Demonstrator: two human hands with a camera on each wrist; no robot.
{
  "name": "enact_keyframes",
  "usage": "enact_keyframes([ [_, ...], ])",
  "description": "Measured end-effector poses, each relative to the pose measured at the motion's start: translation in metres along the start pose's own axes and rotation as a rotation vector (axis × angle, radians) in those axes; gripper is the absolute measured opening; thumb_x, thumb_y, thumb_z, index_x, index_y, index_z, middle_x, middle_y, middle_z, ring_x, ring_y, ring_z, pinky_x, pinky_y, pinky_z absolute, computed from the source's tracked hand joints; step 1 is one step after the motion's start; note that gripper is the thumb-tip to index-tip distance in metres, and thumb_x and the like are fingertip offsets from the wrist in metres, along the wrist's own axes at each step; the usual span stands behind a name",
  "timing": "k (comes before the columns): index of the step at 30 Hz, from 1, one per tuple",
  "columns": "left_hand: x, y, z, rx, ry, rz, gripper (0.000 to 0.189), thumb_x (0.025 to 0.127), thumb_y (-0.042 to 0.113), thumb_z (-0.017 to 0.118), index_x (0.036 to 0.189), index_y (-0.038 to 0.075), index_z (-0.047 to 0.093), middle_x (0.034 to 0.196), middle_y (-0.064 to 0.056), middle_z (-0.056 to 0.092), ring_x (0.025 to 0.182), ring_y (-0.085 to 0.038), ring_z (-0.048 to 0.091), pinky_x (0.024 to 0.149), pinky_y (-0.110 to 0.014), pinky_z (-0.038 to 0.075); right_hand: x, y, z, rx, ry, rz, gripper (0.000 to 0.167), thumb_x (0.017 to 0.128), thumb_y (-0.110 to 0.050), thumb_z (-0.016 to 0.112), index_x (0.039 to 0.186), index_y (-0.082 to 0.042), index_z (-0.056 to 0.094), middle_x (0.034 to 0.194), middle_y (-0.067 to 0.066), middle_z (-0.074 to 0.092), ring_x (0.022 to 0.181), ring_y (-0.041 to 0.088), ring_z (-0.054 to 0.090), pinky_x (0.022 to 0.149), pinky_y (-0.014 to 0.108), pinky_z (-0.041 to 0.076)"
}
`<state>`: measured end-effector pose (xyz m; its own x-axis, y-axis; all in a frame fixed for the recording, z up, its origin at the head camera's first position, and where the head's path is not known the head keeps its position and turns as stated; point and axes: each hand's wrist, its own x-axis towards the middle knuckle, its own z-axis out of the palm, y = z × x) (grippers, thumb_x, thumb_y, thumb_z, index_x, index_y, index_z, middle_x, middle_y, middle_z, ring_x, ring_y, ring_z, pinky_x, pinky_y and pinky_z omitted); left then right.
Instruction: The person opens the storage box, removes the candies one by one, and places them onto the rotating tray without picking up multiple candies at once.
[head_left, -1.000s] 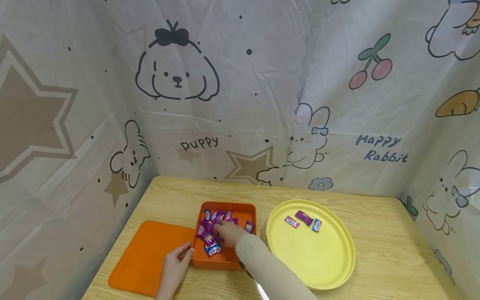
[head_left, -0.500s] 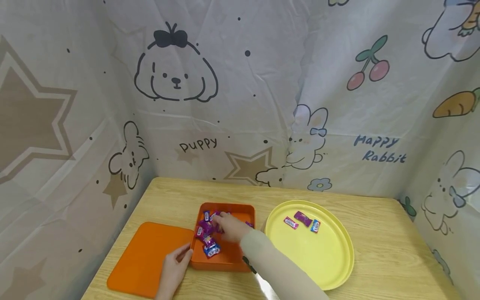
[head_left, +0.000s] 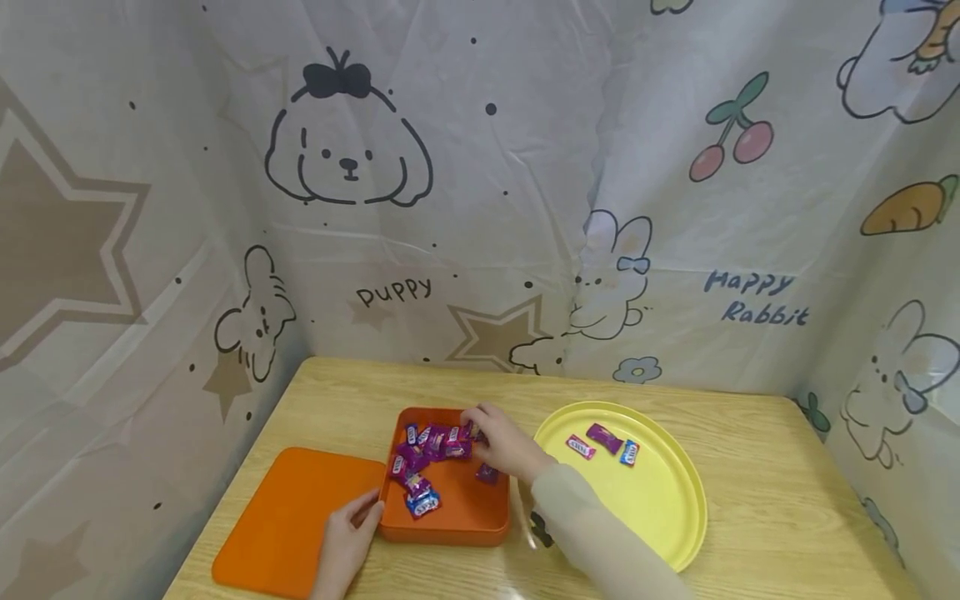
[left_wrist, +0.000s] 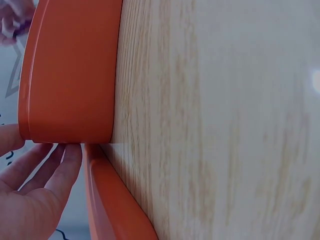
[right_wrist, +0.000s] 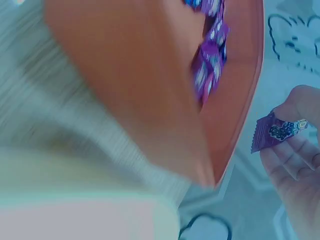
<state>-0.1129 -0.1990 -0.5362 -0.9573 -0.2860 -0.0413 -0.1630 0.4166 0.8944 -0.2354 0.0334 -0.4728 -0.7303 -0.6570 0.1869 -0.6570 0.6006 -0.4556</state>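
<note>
In the right wrist view, my right hand (right_wrist: 300, 155) pinches a purple-wrapped candy (right_wrist: 280, 131) between thumb and fingers. From the head view, this right hand (head_left: 506, 442) is over the right side of an orange box (head_left: 446, 533). Inside the box, several candies in purple, pink and blue wrappers (head_left: 435, 443) are bunched mostly along the left and back, and a single purple candy (head_left: 487, 473) lies near the right wall. My left hand (head_left: 348, 533) holds the box's left wall, with the thumb at the rim and fingertips against the outside, as the left wrist view shows.
A flat orange lid (head_left: 288, 521) lies left of the box. To the right stands a round yellow tray (head_left: 645, 508) bearing a pink candy (head_left: 581, 447), a purple candy (head_left: 604, 437) and a blue candy (head_left: 629, 453). A printed cloth (head_left: 465, 167) hangs behind the wooden table (head_left: 787, 483).
My right hand has risen from the candy pile and shifted right, a purple candy now in its fingers. My left hand keeps its place at the box.
</note>
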Motion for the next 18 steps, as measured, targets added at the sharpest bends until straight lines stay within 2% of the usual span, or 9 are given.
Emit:
enact_keyframes([
  [4, 0.000, 0.000, 0.001, -0.009, -0.005, -0.013, 0.035, 0.090, 0.012, 0.057, 0.116, -0.010, 0.057, 0.114, -0.026, 0.059, 0.103, -0.033, 0.060, 0.085, -0.037, 0.050, -0.016, 0.020, -0.012, 0.020, 0.061, 0.028, 0.040, 0.076, 0.005, 0.064, 0.112, -0.007, 0.052, 0.103, 0.005, 0.051, 0.096, 0.020, 0.054, 0.084, 0.033, 0.051],
  [9, 0.000, 0.001, 0.000, -0.007, -0.005, -0.013, 0.035, 0.090, 0.012, 0.057, 0.116, -0.011, 0.057, 0.114, -0.027, 0.059, 0.103, -0.033, 0.060, 0.083, -0.036, 0.051, -0.037, 0.048, -0.027, -0.001, 0.158, 0.035, 0.040, 0.070, 0.010, 0.062, 0.107, -0.003, 0.053, 0.099, 0.008, 0.053, 0.088, 0.020, 0.052, 0.074, 0.033, 0.052],
  [12, 0.000, 0.000, 0.000, -0.001, 0.000, -0.015, 0.035, 0.090, 0.013, 0.058, 0.116, -0.010, 0.057, 0.113, -0.026, 0.060, 0.102, -0.032, 0.060, 0.084, -0.036, 0.051, -0.051, 0.064, -0.035, -0.005, 0.186, 0.101, 0.041, 0.069, 0.012, 0.060, 0.106, -0.003, 0.054, 0.099, 0.008, 0.052, 0.085, 0.018, 0.051, 0.071, 0.030, 0.051],
  [18, 0.000, 0.001, 0.000, 0.014, 0.001, -0.017, 0.035, 0.090, 0.014, 0.058, 0.115, -0.010, 0.058, 0.112, -0.025, 0.060, 0.100, -0.032, 0.061, 0.084, -0.038, 0.050, -0.078, 0.094, -0.049, 0.000, 0.185, 0.271, 0.040, 0.071, 0.013, 0.062, 0.107, -0.002, 0.053, 0.099, 0.011, 0.050, 0.085, 0.020, 0.052, 0.070, 0.030, 0.051],
])
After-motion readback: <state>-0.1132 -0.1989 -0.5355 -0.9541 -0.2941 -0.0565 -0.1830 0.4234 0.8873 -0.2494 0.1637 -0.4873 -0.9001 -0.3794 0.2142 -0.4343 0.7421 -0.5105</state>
